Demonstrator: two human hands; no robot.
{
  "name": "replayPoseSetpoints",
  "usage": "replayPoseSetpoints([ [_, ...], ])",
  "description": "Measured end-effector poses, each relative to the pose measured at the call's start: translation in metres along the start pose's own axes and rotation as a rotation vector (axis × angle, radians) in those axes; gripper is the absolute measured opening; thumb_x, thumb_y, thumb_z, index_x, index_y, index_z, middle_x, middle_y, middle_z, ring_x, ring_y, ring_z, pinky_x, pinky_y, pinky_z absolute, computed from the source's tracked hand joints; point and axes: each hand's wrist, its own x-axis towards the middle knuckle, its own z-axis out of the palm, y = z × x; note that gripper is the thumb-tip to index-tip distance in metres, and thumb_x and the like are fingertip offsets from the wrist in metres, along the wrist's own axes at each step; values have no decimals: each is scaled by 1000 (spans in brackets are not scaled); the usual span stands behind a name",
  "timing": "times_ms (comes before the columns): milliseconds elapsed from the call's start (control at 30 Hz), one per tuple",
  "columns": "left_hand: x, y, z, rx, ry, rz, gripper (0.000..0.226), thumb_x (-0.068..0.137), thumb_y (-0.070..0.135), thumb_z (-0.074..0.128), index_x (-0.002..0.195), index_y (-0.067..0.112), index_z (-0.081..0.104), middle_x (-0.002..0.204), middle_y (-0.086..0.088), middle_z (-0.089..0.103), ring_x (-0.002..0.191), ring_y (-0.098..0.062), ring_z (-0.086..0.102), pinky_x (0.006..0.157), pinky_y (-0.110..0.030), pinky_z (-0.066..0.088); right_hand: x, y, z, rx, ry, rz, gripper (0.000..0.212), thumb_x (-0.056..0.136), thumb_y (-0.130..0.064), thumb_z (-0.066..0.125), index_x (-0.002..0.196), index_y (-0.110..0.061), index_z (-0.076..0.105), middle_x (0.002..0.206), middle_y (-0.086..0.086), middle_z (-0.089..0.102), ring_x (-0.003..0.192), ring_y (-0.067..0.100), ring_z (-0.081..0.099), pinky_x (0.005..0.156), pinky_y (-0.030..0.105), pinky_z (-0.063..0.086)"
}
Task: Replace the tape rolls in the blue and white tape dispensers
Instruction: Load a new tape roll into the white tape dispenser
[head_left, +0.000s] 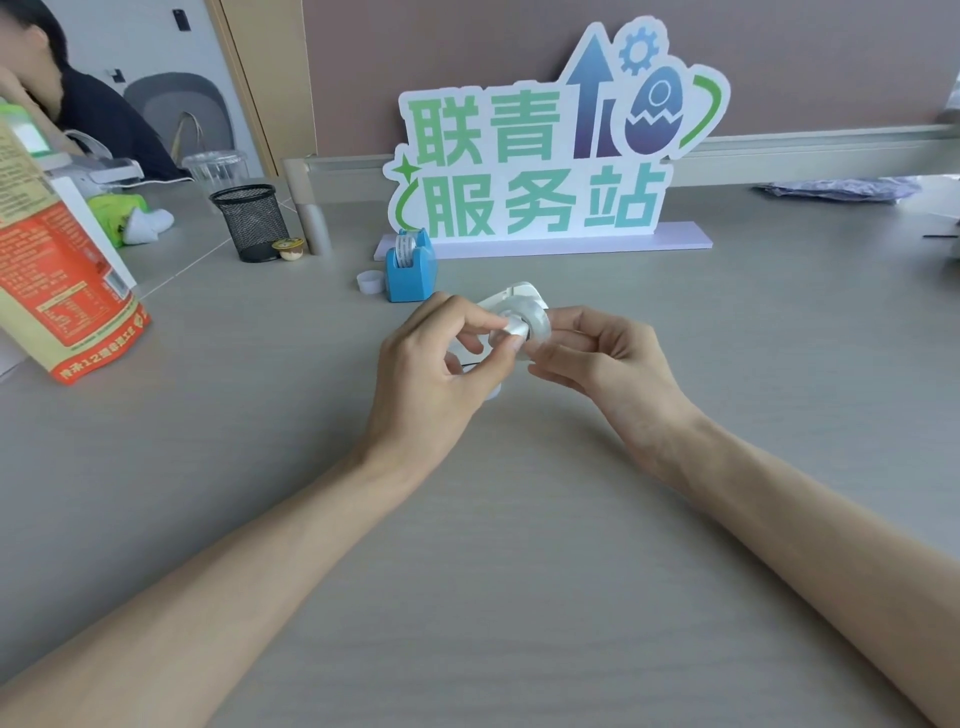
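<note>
Tape roll (525, 323) — gripped between left hand (441, 364) and right hand (602, 353). Blue dispenser (410, 273), beyond the left hand, carries a roll — seemingly done; white dispenser (522, 292), just behind both hands, apparently awaits loading.

The white cut-out sign (540, 156) at the back of the desk (519, 571) is showing five large green characters, 联青 above 服务站. The red and beige bag (57, 270) at the left is carrying white print along its bottom edge, where a "12" seems to be showing; its other print is blurring beyond reading.
</note>
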Motion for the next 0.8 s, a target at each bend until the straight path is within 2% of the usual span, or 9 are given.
replayPoseSetpoints([
  [100,0,0,0,-58,3,-24,9,78,13,73,85,14,68,81,6,63,74,-16,62,57,-41,53,0,0,0,-2,-13,-21,22,85,2,66,103,-10,72,94,0,78,91,7,72,92,24,54],
  [233,0,1,1,-103,-2,-58,11,78,9,73,85,14,68,83,2,65,75,-13,64,58,-42,55,-1,0,0,20,-30,-43,26,85,7,65,106,-7,71,95,-4,77,86,3,72,79,13,52],
  [300,0,2,0,-109,0,-64,10,78,7,73,85,12,68,83,0,65,75,-14,64,58,-41,56,-1,0,1,22,-33,-47,25,85,5,66,107,-6,71,96,-3,77,88,3,72,80,13,52],
  [433,1,1,-1,-104,0,-68,13,78,7,75,85,15,68,82,2,65,75,-12,65,60,-40,58,-1,1,1,6,-42,-48,25,86,0,68,109,-8,72,98,2,78,98,9,72,91,22,54],
  [667,3,-1,-1,-126,-26,-93,13,77,8,74,87,16,72,79,6,62,76,-12,65,61,-40,59,-1,2,2,12,-27,-50,26,86,0,68,110,-9,72,99,3,78,97,9,72,91,21,54],
  [800,3,-5,-1,-137,-41,-100,16,78,9,74,91,18,76,78,-3,58,74,-18,63,61,-31,58,-2,3,2,10,-29,-58,25,86,1,67,110,-7,72,99,3,78,97,7,72,85,16,53],
])
